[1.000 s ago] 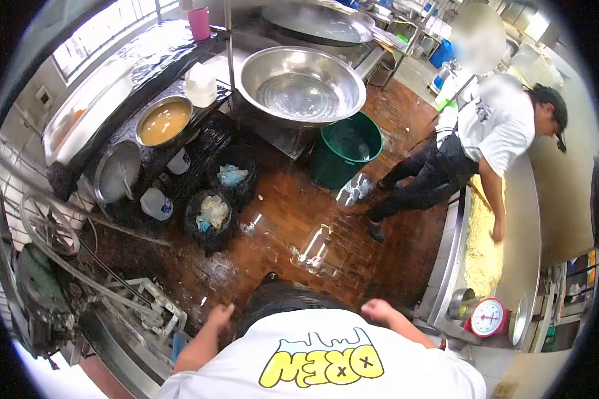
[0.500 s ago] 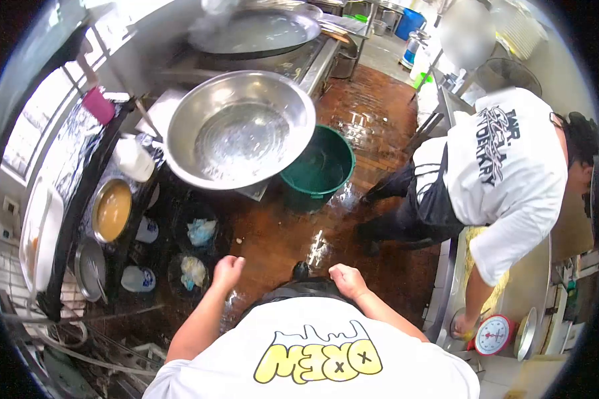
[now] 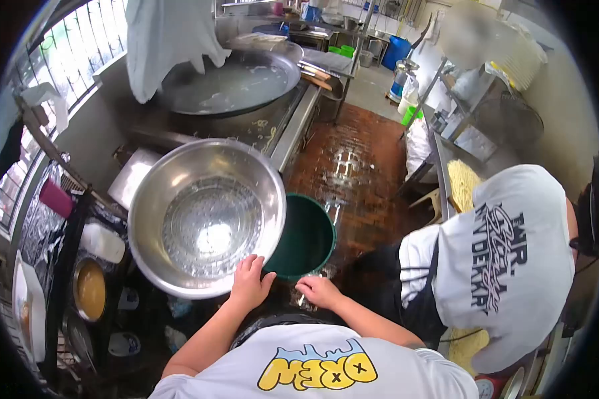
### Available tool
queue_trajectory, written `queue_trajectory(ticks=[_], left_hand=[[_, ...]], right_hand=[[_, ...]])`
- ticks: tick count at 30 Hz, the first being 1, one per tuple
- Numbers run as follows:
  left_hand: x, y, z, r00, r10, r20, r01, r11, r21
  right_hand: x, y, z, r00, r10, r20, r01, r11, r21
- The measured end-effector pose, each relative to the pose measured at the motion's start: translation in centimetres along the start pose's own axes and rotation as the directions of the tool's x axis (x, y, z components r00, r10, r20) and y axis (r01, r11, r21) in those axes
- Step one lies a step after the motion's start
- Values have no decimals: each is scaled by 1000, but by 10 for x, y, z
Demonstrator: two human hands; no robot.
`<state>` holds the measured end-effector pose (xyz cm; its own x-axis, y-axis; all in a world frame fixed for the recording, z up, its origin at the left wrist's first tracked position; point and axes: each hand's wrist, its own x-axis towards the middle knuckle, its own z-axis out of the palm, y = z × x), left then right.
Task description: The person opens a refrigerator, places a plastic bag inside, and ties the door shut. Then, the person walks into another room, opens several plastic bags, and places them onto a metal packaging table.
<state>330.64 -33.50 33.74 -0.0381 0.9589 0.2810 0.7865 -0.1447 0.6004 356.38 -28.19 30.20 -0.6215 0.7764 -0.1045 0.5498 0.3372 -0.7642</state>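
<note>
A wide metal basin (image 3: 209,219) stands at centre left with a wet, shiny bottom. My left hand (image 3: 249,284) is at its near right rim, fingers outstretched and not gripping; they overlap the rim in view. Just behind the basin's right side is a dark green bucket (image 3: 305,239), its inside in shadow. My right hand (image 3: 319,292) hangs by the bucket's near edge with the fingers curled in, and nothing shows in it.
A large wok (image 3: 233,83) of cloudy liquid sits on the stove behind the basin. At right, a co-worker in a white shirt (image 3: 512,266) bends over a counter with yellow noodles (image 3: 462,183). The brown floor (image 3: 353,159) looks wet. A pan of brown liquid (image 3: 90,290) is at left.
I have come closer to the basin and bucket. My left hand has gone from a closed fist to open fingers at the basin's rim; my right hand has moved forward to the bucket.
</note>
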Motion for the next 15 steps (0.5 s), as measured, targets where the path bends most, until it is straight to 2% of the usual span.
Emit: queue_trajectory(ticks=[2, 3, 5, 6, 7, 9, 10, 11, 13, 15], left_hand=[[37, -26, 26, 998, -59, -15, 59, 998, 27], [56, -35, 36, 999, -51, -16, 51, 999, 19], [85, -48, 57, 982, -183, 42, 179, 980, 88], [100, -47, 60, 959, -258, 112, 247, 963, 108], [114, -49, 66, 963, -249, 105, 238, 965, 106], [133, -56, 77, 924, -336, 182, 315, 940, 134], [143, -58, 81, 927, -341, 156, 319, 936, 148], [154, -60, 84, 928, -341, 153, 317, 935, 159], [181, -56, 81, 810, -476, 342, 452, 879, 152], [193, -57, 91, 818, -467, 336, 434, 884, 171]], right_hand=[[29, 17, -10, 988, -14, 155, 24, 998, -64], [44, 25, -22, 989, -9, 147, 20, 997, -72], [64, 41, -46, 887, -13, 462, 104, 979, -173], [73, 42, -64, 869, 21, 494, 82, 979, -186], [85, 49, -79, 874, 20, 486, 85, 977, -193], [110, 64, -103, 957, 56, 285, 4, 979, -203], [125, 73, -114, 981, 65, 184, -27, 979, -202], [140, 82, -125, 985, 139, 99, -118, 974, -193], [173, 98, -148, 980, 199, 0, -198, 974, -109], [203, 127, -165, 978, 209, 18, -208, 976, -68]])
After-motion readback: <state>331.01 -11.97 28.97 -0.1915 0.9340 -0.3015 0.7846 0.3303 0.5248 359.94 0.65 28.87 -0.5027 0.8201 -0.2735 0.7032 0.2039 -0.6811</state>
